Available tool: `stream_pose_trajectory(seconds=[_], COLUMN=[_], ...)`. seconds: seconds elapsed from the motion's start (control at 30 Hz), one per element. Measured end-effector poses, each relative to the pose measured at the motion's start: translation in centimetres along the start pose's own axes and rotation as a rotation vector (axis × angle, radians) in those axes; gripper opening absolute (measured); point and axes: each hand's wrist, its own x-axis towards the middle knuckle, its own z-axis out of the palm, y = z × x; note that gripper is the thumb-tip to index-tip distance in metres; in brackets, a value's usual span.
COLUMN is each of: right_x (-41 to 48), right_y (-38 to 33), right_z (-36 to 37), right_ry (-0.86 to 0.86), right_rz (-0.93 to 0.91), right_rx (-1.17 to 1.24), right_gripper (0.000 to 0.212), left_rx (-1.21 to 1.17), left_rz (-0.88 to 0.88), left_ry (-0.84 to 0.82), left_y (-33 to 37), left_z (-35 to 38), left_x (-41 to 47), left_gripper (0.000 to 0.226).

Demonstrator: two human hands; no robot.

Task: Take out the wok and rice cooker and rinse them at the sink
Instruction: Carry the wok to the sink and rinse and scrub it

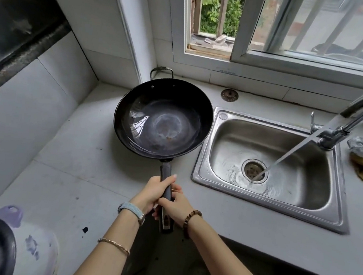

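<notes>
While our left hand (153, 190) and right hand (177, 206) both grip the handle (165, 169), which runs straight back toward us, the wok (163, 118) lies ahead of the grip over the counter (73, 147), just left of the sink (205, 178), so we judge a rightward swing comes next.

Black wok (163, 118) (brown specks inside) is level, open side up, just left of the steel sink (225, 140).

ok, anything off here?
The faucet runs into the sink while the left hand and right hand hold the wok left of it. Brown residue sits in the wok. A drain strainer lies behind the sink.
</notes>
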Motion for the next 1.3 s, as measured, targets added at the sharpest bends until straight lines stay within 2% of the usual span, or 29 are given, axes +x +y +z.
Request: stream_pose_trajectory(seconds=[0.07,0.27,0.33,0.37,0.43,0.57,0.7,0.8,1.13,1.2,1.3], right_x=[0.2,-0.2,-0.5,-0.7,-1.4,-3.5,-6.5,-8.8,-13.2,-12.8,-10.7], right_y=[0.7,1.4,1.3,1.1,0.4,-1.0,-1.4,-1.2,1.9,2.7,3.7], right_z=[-0.3,-1.0,-1.5,-2.0,-3.5,-7.6,-12.3,-15.9,-31.1,-34.5,-39.4], right_ry=[0.011,0.056,0.13,0.187,0.3,0.51,0.649,0.742,1.042,1.095,1.136], right_rz=[0.012,-0.002,-0.007,-0.032,-0.164,-0.461,-0.654,-0.723,-0.726,-0.711,-0.669], right_rx=[0.003,-0.022,-0.043,-0.027,0.026,0.069,0.067,0.057,0.084,0.03,-0.181], right_gripper=[0.007,0.006,0.027,0.036,0.04,0.033,0.028,0.028,0.026,0.024,0.025], left_rx=[-0.041,-0.019,0.002,0.035,0.166,0.358,0.426,0.427,0.391,0.385,0.389], left_rz=[-0.003,0.06,0.128,0.178,0.311,0.627,0.835,0.934,1.045,1.043,1.036], left_ry=[0.017,0.118,0.208,0.254,0.341,0.463,0.466,0.442,0.263,0.244,0.247], left_y=[-0.5,-1.1,-0.6,-0.3,0.4,3.0,5.7,7.4,11.6,12.1,12.6], left_z=[0.1,0.3,0.2,0.1,-0.3,0.6,3.9,7.6,22.5,24.7,27.2], left_x=[0.2,0.0,-0.6,-1.0,-1.9,-4.3,-6.3,-7.0,-4.8,-3.8,-2.2], left_gripper=[0.024,0.027,0.021,0.025,0.035,0.033,0.031,0.029,0.024,0.024,0.023])
